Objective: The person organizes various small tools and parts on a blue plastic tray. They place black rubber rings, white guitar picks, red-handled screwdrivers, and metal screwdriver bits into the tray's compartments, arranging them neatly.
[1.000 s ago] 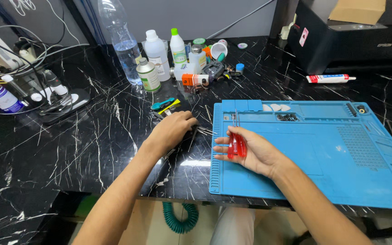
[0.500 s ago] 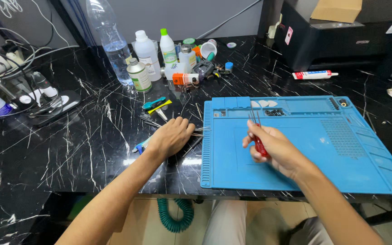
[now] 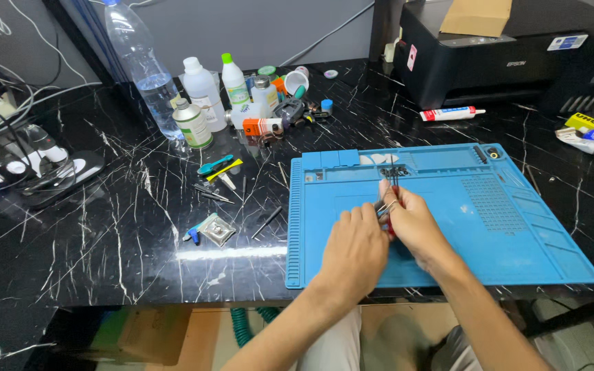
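right hand [image 3: 414, 227]: closed around red screwdrivers [image 3: 393, 196], shafts pointing far, over blue mat [image 3: 517, 233]
left hand [image 3: 355, 251]: curled, pinching tweezers [image 3: 383, 206], touching right hand
mat: right of loose tools [image 3: 214, 189]
bottles [image 3: 204, 103]: far left

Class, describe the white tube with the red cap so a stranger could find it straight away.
Start at the black printer at the back right of the marble table. Just in front lies the white tube, alone on its side. Unlike the upright bottles, it lies flat.
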